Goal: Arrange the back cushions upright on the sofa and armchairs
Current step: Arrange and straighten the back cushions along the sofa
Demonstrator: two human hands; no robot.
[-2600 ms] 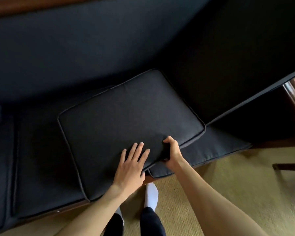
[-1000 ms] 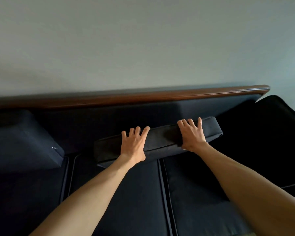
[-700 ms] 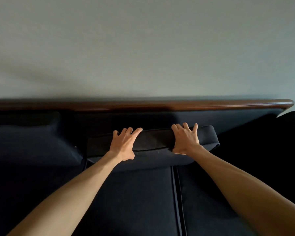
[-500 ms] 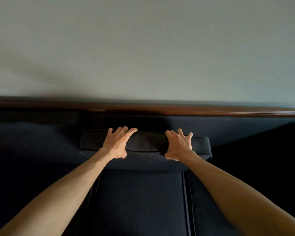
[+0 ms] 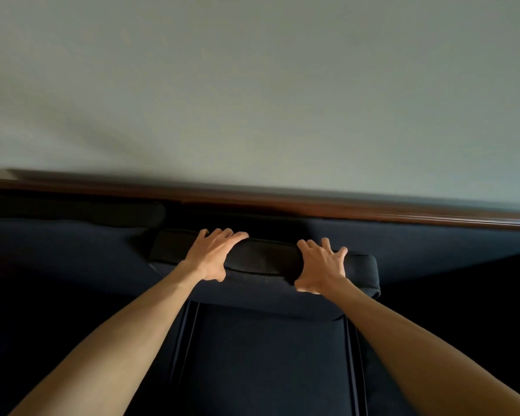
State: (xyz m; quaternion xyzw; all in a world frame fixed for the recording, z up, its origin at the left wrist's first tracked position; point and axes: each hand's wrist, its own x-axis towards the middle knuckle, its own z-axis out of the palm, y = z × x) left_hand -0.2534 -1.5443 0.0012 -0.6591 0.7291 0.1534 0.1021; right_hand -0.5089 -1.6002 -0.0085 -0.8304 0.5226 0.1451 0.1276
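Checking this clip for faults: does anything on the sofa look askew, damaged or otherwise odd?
Nothing stands out. The back cushion stands upright against the sofa backrest, with the left hand and right hand on its top edge. It is too dark to see any damage.

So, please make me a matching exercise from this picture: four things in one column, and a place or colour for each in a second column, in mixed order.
Things:
1. left hand
2. right hand
3. wooden rail
4. wall

Descriptions:
a. pale grey-green, fills the upper part
b. reddish brown, runs along the top of the sofa back
c. grips the back cushion nearer its right end
d. grips the back cushion nearer its left end

Pairs: 1-d, 2-c, 3-b, 4-a
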